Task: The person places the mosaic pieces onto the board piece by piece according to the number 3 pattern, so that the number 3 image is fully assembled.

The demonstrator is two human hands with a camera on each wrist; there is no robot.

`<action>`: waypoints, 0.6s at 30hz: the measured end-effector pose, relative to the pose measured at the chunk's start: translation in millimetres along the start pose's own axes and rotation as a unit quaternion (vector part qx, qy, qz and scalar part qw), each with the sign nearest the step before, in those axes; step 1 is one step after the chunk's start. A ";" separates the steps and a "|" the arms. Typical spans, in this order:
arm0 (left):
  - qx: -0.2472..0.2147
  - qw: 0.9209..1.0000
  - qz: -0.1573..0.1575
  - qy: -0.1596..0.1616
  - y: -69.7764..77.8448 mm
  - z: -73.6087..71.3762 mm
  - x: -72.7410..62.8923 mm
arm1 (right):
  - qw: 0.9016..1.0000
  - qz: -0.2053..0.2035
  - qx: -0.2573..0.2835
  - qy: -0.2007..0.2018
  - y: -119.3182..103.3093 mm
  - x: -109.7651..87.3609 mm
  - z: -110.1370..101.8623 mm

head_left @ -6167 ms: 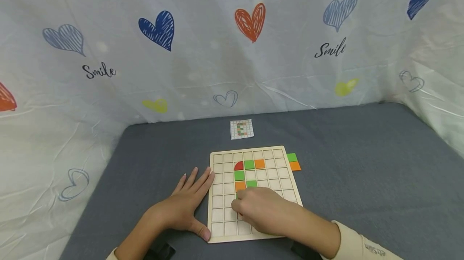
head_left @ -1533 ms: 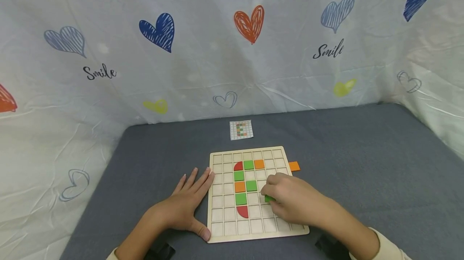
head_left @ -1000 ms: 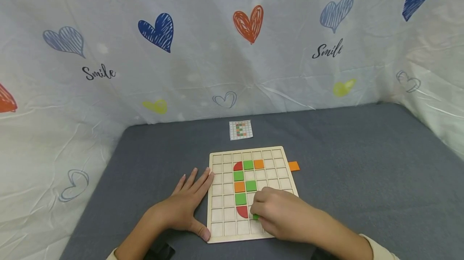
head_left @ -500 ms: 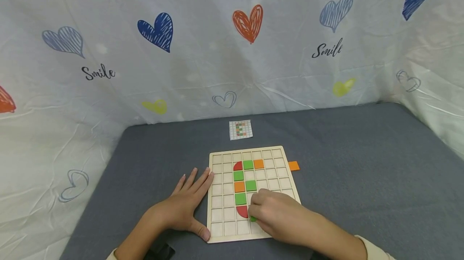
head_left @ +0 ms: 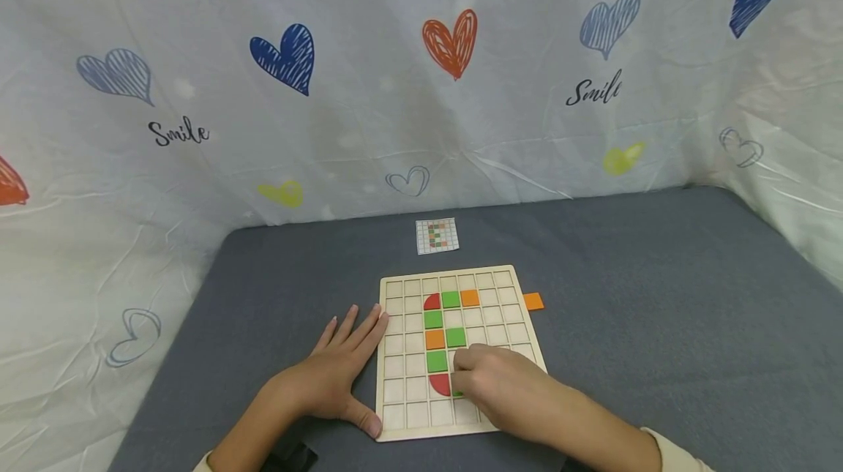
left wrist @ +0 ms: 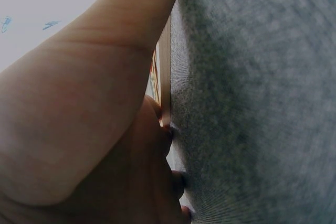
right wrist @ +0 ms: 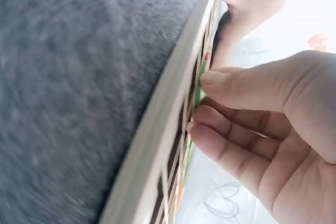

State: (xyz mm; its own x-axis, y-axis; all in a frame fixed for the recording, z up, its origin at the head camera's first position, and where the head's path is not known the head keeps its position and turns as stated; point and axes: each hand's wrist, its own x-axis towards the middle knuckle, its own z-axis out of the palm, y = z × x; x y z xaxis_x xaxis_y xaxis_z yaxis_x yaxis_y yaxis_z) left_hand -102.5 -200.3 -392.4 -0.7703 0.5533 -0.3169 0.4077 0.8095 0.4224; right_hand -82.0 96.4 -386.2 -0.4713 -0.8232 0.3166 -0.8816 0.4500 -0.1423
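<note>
A wooden grid board (head_left: 402, 413) lies on the grey cloth, with red, green and orange tiles set in several of its cells. My left hand (head_left: 336, 373) lies spread at the board's left edge, fingertips and thumb touching the frame. In the lower part of the board, my right hand (head_left: 503, 391) pinches a green tile (right wrist: 198, 90) between thumb and fingers. That tile sits beside the red quarter-round tile (head_left: 440, 385), mostly hidden by the hand in the head view. Whether it lies fully in its cell I cannot tell.
Past the board lies a small printed grid card (head_left: 437, 236) with a coloured pattern. One loose orange tile (head_left: 534, 301) rests by the board's upper right edge. A white curtain (head_left: 369, 113) with hearts hangs behind the table.
A red quarter-round tile now shows low on the board. The green tile from the board's right side was taken, carried left and lowered beside it by my right hand. My left hand stays put.
</note>
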 end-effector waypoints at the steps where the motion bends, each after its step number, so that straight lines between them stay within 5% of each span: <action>1: 0.001 1.000 -0.001 0.000 0.1 0.0 0.0 | 1.000 -0.003 0.000 -0.004 -0.1 0.1 -0.6; 11: 0.003 1.000 -0.002 0.004 -0.5 1.1 -0.8 | 0.998 -0.020 0.045 -0.040 7.1 -2.3 -9.5; 18: 0.005 1.000 0.002 0.005 -0.7 1.1 -0.2 | 0.995 0.055 0.065 -0.058 22.2 -8.5 -27.0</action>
State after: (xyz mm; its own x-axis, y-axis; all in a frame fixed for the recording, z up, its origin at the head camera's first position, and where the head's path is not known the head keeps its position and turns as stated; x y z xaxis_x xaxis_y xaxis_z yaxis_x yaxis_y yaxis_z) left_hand -102.1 -200.7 -393.6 -0.7733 0.5547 -0.3072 0.4154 0.8092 0.4154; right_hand -96.9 122.7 -366.7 -0.5585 -0.8092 0.1825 -0.8166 0.4977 -0.2922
